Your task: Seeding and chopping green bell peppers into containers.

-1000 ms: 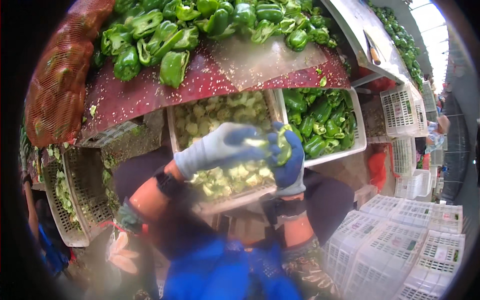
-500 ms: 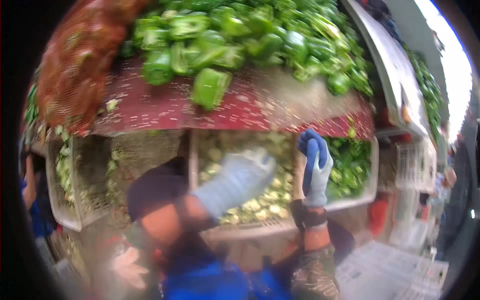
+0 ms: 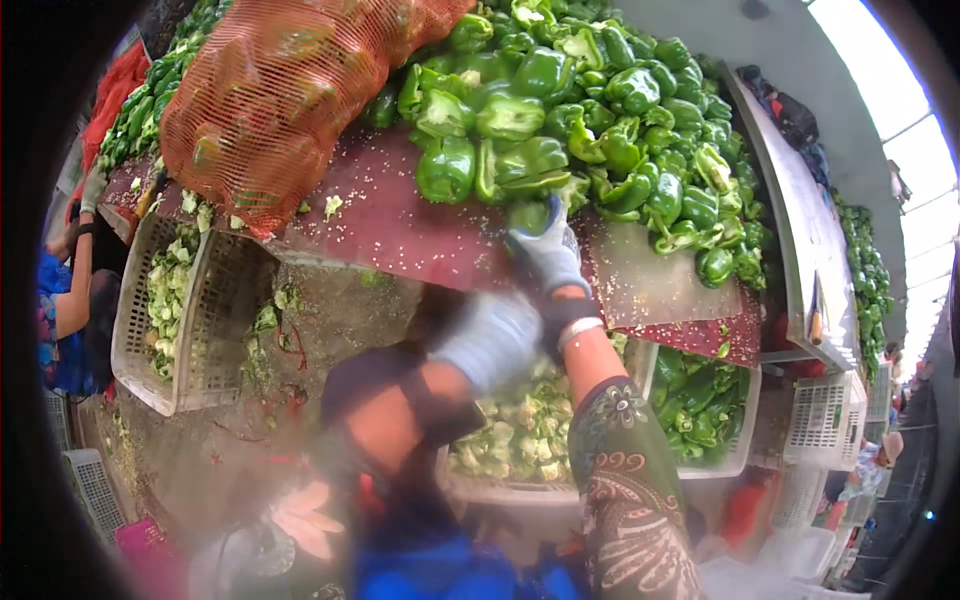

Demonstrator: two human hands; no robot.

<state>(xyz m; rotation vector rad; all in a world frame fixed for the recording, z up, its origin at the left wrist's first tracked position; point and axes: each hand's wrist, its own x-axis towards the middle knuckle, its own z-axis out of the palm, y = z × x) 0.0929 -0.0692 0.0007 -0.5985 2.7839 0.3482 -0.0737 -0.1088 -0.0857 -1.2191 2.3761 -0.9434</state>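
Hands apart. Right hand (image 3: 551, 250) at green pepper (image 3: 528, 216) on tabletop (image 3: 400, 218), front edge of heap (image 3: 640, 130) (likely easiest reach); grip unclear. Left hand (image 3: 490, 340) blurred, closure untellable, above crate (image 3: 520, 494) of pale pieces (image 3: 525, 430), presumably set close for convenience.

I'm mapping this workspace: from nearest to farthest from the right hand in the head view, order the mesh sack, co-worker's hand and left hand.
1. Left hand: below-left of the right hand.
2. Mesh sack: upper left.
3. Co-worker's hand: far left edge.
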